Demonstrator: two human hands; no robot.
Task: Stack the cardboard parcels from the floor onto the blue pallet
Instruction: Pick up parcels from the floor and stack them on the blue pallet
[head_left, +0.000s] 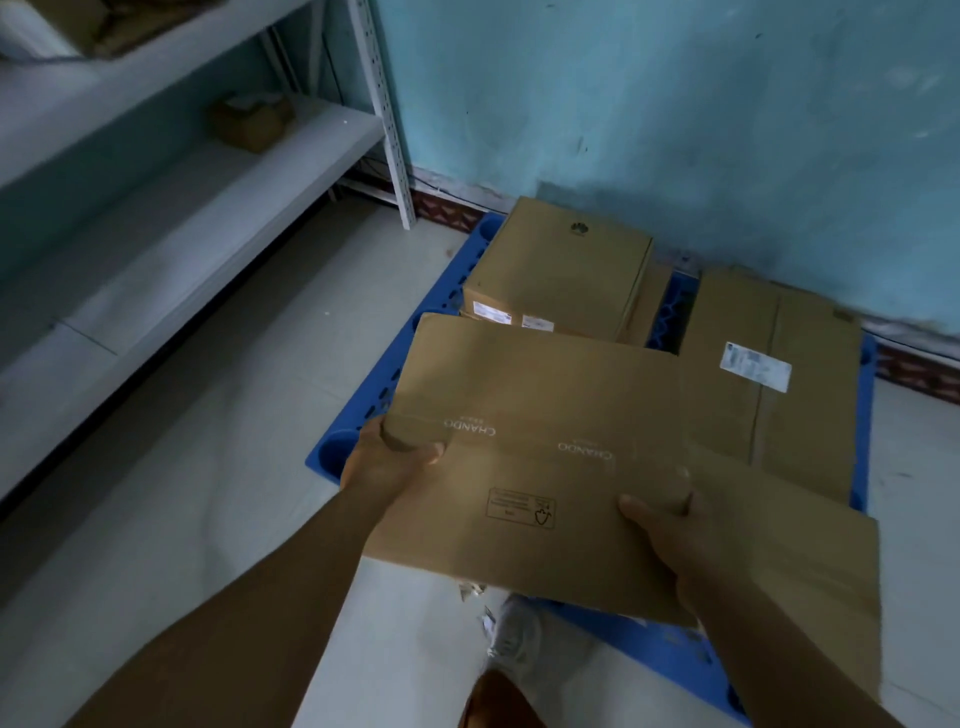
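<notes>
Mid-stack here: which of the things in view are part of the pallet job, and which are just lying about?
Part of the job:
- CHANDO parcel, held by left hand and right hand
- blue pallet
- logo parcel, already stacked
- labelled parcel, on the pallet

Lying about:
- white shelving
- small box on a shelf

Plain brown cardboard parcel (545, 415) with faint "CHANDO" print, over a bright blue pallet (332, 452). Far wall (675, 104) mottled turquoise. Left shelving (384, 104) white. Floor (234, 415) pale grey tile.
</notes>
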